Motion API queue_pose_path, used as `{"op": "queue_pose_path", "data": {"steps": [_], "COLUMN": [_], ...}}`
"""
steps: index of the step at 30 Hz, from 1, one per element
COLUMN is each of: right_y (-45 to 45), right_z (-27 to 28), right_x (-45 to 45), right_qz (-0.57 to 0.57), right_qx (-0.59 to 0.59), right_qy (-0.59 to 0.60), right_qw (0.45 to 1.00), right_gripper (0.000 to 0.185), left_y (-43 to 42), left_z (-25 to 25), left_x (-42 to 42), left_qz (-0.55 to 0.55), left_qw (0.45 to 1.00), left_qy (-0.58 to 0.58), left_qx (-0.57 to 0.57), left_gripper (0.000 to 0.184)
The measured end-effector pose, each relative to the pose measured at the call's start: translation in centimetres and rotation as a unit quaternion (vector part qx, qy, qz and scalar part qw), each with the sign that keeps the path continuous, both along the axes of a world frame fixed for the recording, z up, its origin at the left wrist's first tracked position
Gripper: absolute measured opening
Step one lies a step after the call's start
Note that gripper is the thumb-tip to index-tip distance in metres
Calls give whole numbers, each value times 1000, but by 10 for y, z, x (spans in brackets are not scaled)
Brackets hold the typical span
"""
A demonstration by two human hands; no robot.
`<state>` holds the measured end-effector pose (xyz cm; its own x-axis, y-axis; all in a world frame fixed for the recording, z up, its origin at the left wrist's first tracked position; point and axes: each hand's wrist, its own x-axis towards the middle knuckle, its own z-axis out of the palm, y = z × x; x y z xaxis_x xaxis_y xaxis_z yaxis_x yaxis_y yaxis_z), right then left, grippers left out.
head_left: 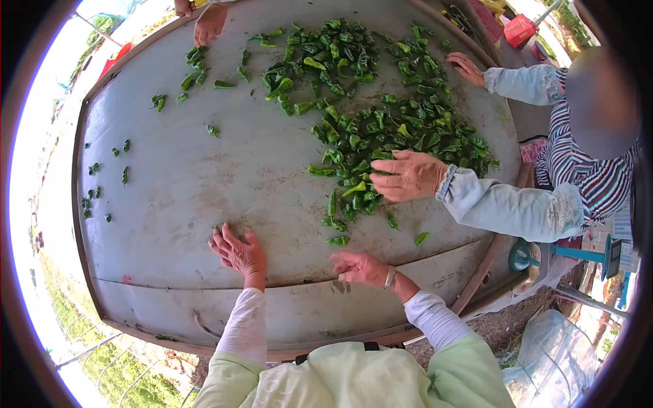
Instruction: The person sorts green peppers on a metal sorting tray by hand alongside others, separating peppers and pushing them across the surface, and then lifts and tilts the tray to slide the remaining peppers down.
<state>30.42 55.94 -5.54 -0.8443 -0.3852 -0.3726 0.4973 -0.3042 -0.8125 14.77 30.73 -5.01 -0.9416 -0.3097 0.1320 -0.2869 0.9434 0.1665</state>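
My left hand (239,255) hovers over or rests on the bare metal table (183,231), its fingers apart and nothing held. To its right, my right hand (362,268) is above the table's near part, below the pile, with fingers somewhat spread and no pepper in them. A large heap of green peppers (381,129) covers the right half of the table. The nearest loose pepper (338,240) lies just above my right hand. Small peppers (94,168) are scattered at the far left.
At the right, a co-worker in striped clothing and pale sleeves (510,204) has one hand on the heap and the other at its upper edge. Another person's hand (209,24) is at the top left. A green scale (588,253) stands at the right.
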Motion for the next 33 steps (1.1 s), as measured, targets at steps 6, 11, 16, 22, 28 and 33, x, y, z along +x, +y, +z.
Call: {"op": "queue_pose_path", "data": {"steps": [6, 11, 16, 22, 28, 33], "right_y": [6, 9, 0, -14, 8, 66], "right_z": [-13, 19, 15, 26, -1, 0], "right_x": [-80, -98, -80, -37, 1, -7], "right_qz": [-129, -271, -328, -223, -243, -308], "right_qx": [-37, 194, 253, 400, 333, 384], "right_qy": [25, 148, 114, 150, 68, 84], "right_qw": [991, 931, 903, 876, 909, 866], "right_gripper": [55, 59, 52, 37, 34, 43], "left_y": [-1, 0, -1, 2, 2, 1], "left_z": [0, 2, 0, 6, 5, 2], "left_x": [0, 0, -1, 0, -1, 0], "left_qz": [5, 0, 1, -1, -7, -4], "left_qw": [1000, 1000, 1000, 1000, 1000, 1000], "left_qy": [2, 8, 5, 1, 5, 4], "left_qx": [11, 27, 25, 31, 22, 13], "left_gripper": [61, 61, 61, 61, 61, 61]}}
